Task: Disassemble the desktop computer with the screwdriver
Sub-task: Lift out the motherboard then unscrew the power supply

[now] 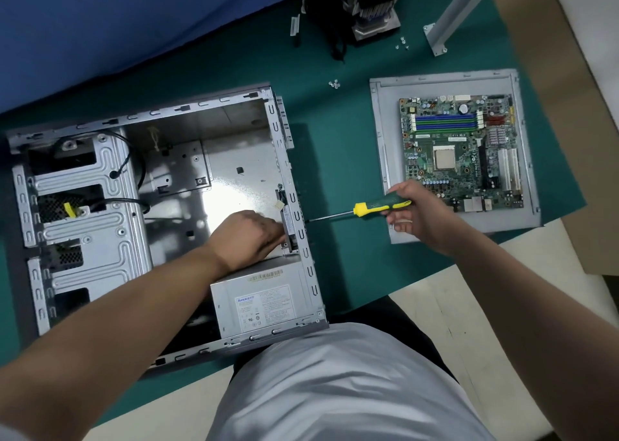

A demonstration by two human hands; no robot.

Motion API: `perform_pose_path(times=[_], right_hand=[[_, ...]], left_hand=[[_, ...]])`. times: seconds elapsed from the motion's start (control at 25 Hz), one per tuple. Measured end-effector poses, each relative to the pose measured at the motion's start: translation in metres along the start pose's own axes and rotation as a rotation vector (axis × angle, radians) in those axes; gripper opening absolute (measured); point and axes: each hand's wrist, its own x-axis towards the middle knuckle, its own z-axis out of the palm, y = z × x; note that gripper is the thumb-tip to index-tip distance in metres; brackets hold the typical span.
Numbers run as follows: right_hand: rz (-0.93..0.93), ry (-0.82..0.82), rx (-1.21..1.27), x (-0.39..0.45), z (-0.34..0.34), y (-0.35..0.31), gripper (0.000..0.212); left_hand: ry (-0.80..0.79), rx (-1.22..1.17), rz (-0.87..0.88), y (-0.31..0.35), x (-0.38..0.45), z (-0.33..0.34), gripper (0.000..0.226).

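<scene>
Screwdriver [358, 210] held tight in right hand [415, 212], tip at computer case [167, 206] side, left hand [249, 236] inside, its grip hard to tell, case near table's [341, 159] left edge.

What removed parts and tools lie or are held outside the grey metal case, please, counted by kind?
Green motherboard with blue memory slots: 1
Grey metal side panel under it: 1
Finned metal heatsink cooler: 1
Grey metal bracket bar: 1
Yellow-and-green screwdriver, gripped by the right hand: 1
Total: 5, small loose screws not counted.
</scene>
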Motion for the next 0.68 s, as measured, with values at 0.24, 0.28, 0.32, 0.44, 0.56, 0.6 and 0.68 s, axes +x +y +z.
perform_pose_path(times=[0.24, 0.28, 0.32, 0.44, 0.56, 0.6, 0.68], right_hand=[[-0.087, -0.058, 0.010, -0.0063, -0.0003, -0.0075, 0.021], [-0.047, -0.047, 0.019, -0.0038, 0.0007, -0.0069, 0.021], [-0.022, -0.039, -0.015, -0.0034, 0.0007, -0.0068, 0.028], [-0.131, 0.048, -0.408, -0.0011, -0.0039, -0.0040, 0.042], [-0.047, -0.064, -0.003, -0.0038, -0.0034, -0.0060, 0.014], [-0.021, -0.074, 0.057, -0.0048, -0.0032, -0.0065, 0.013], [0.012, -0.065, -0.021, -0.0042, -0.0020, -0.0082, 0.035]], left_hand=[[0.026, -0.010, 0.012, -0.0040, -0.0039, 0.0036, 0.058], [0.019, -0.002, 0.012, -0.0038, -0.0034, 0.0033, 0.050], [0.014, 0.007, 0.010, -0.0036, -0.0029, 0.0030, 0.045], [-0.001, 0.024, 0.009, -0.0025, -0.0020, 0.0028, 0.041], [-0.001, 0.004, 0.006, -0.0023, -0.0025, 0.0040, 0.040], [-0.004, -0.007, 0.000, -0.0021, -0.0025, 0.0041, 0.040], [-0.008, -0.021, -0.001, -0.0013, -0.0019, 0.0042, 0.040]])
